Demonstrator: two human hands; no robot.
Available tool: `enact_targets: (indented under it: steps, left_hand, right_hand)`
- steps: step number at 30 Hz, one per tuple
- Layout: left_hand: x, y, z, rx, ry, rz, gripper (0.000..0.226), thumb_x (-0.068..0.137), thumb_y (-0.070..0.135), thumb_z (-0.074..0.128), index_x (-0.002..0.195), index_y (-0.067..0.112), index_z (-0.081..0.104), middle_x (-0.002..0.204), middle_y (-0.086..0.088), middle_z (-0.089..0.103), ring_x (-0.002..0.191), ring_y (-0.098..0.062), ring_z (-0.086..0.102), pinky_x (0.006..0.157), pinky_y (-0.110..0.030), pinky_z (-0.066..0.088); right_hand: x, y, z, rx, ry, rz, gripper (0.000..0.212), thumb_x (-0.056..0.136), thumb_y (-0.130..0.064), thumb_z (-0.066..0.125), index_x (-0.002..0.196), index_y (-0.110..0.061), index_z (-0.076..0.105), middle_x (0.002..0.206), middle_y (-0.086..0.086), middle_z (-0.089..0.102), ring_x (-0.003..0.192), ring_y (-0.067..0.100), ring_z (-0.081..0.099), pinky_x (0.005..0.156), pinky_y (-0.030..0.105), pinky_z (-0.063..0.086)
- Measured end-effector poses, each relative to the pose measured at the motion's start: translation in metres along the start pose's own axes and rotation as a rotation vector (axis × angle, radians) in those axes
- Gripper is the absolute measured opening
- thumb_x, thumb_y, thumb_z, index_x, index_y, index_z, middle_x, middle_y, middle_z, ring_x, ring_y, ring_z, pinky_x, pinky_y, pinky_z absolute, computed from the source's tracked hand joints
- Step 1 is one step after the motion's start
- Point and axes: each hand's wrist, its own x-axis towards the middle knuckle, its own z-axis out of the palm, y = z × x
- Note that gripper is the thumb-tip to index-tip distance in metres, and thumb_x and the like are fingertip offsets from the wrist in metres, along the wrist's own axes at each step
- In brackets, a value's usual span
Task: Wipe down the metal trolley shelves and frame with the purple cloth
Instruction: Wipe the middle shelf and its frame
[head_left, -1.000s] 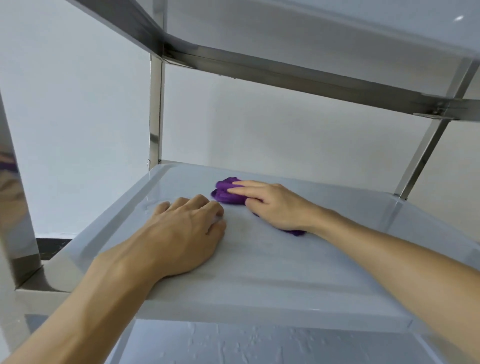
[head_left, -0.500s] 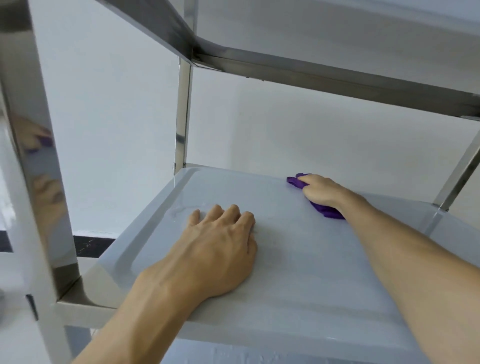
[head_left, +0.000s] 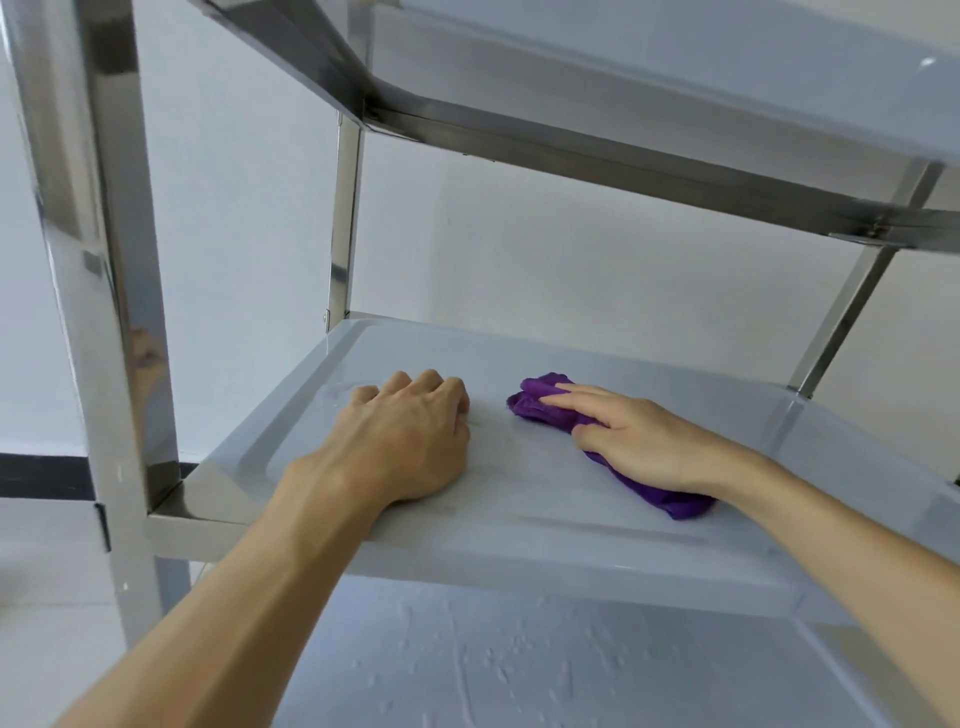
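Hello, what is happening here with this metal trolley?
A person is wiping the middle shelf of a steel trolley. The right hand presses a crumpled purple cloth flat on the shelf with straight fingers. The left hand rests beside it on the shelf, fingers curled under, holding nothing. The lower shelf shows water drops and streaks, so it looks not yet dried.

No legible text, label, brand, number or sign found on the trolley, shelves or cloth; glare possibly hides fine markings.
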Motion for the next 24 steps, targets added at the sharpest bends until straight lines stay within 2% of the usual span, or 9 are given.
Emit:
enact_targets:
  steps: [3,5,8,11,13,15,20,22,24]
  left_hand:
    - [0.002,0.002,-0.001,0.005,-0.016,-0.011,0.033,0.1,0.034,0.028,0.127,0.031,0.047,0.137,0.008,0.046,0.124,-0.019,0.04,0.101,-0.038,0.031]
    - [0.001,0.003,-0.001,-0.006,-0.016,-0.018,0.033,0.1,0.034,0.028,0.127,0.031,0.048,0.137,0.007,0.047,0.124,-0.019,0.041,0.102,-0.038,0.031]
    - [-0.002,0.001,-0.004,-0.061,0.01,-0.053,0.035,0.1,0.032,0.034,0.132,0.026,0.047,0.14,0.004,0.047,0.126,-0.02,0.044,0.103,-0.038,0.032]
    - [-0.008,0.002,-0.014,-0.169,0.132,-0.09,0.037,0.099,0.027,0.042,0.135,0.023,0.046,0.143,0.0,0.045,0.123,-0.025,0.048,0.104,-0.042,0.037]
    - [-0.014,0.013,-0.022,-0.243,0.219,-0.081,0.033,0.1,0.029,0.043,0.131,0.023,0.051,0.14,0.0,0.049,0.118,-0.025,0.051,0.102,-0.045,0.04]
    - [-0.017,0.034,-0.029,-0.277,0.215,-0.048,0.036,0.099,0.039,0.042,0.131,0.024,0.052,0.138,0.0,0.05,0.116,-0.025,0.053,0.101,-0.046,0.041]
    - [-0.013,0.106,-0.019,-0.144,-0.025,-0.022,0.073,0.091,0.071,0.025,0.144,0.021,0.034,0.147,-0.001,0.038,0.134,-0.031,0.036,0.106,-0.054,0.033]
    - [-0.014,0.128,-0.005,-0.031,-0.104,0.017,0.079,0.087,0.077,0.02,0.137,0.019,0.038,0.138,-0.002,0.042,0.133,-0.034,0.032,0.106,-0.057,0.029]
    - [-0.015,0.135,0.007,0.063,-0.111,0.058,0.073,0.089,0.074,0.022,0.13,0.017,0.043,0.133,-0.002,0.047,0.134,-0.035,0.029,0.108,-0.057,0.023]
  right_hand:
    - [-0.019,-0.024,0.005,0.089,0.032,0.047,0.047,0.1,-0.022,0.039,0.14,-0.044,0.044,0.133,-0.038,0.033,0.13,-0.009,0.029,0.095,0.013,0.019]
    - [-0.025,-0.042,0.013,0.198,0.039,0.042,0.044,0.101,-0.025,0.038,0.141,-0.04,0.046,0.131,-0.035,0.038,0.123,-0.009,0.032,0.092,0.011,0.022]
    - [-0.027,-0.062,0.019,0.459,0.078,0.038,0.042,0.101,-0.024,0.04,0.142,-0.032,0.048,0.144,-0.02,0.044,0.131,-0.002,0.036,0.105,0.018,0.023]
    - [-0.03,-0.053,0.005,0.807,0.211,0.099,0.031,0.101,-0.017,0.045,0.128,-0.025,0.058,0.138,-0.006,0.054,0.128,0.011,0.048,0.114,0.03,0.034]
    - [-0.032,-0.029,-0.009,0.6,0.375,0.131,0.031,0.103,-0.016,0.041,0.126,-0.026,0.059,0.136,-0.004,0.056,0.121,0.011,0.053,0.101,0.026,0.043]
    - [-0.036,0.001,-0.015,0.287,0.428,0.166,0.036,0.103,-0.015,0.035,0.132,-0.024,0.054,0.141,-0.002,0.053,0.117,0.012,0.053,0.085,0.019,0.043]
    - [-0.044,0.038,-0.006,-0.036,0.229,0.232,0.048,0.098,-0.007,0.032,0.142,-0.022,0.044,0.151,0.001,0.041,0.136,0.021,0.041,0.109,0.031,0.035]
    - [-0.042,0.038,-0.007,-0.088,0.196,0.221,0.049,0.096,-0.011,0.037,0.143,-0.025,0.042,0.15,0.0,0.043,0.133,0.021,0.044,0.109,0.035,0.036]
    - [-0.04,0.038,-0.007,-0.152,0.177,0.182,0.047,0.096,-0.012,0.039,0.142,-0.025,0.043,0.149,-0.002,0.045,0.133,0.021,0.045,0.109,0.037,0.035]
